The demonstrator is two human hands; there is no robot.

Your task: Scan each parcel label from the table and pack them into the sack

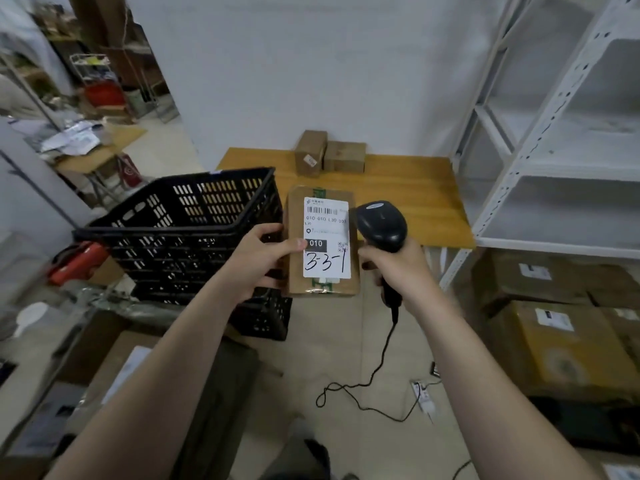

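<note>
A flat brown cardboard parcel (294, 223) is held at the centre of the frame, in front of the desk (408, 199). It is gripped at its left edge by the left grip (258, 258), with the thumb laid on the white label (327, 233). A barcode, a black block reading 010 and handwritten 3-3-1 are shown on the label, and green tape is seen at top and bottom. Just to the right, a black corded scanner (382, 225) is clasped by the right grip (394, 268). A black slatted crate (180, 233) is seen at left.

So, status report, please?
Left hand grips labelled parcel. Right hand grips scanner beside it, nothing between. Two boxes wait on table.
</note>
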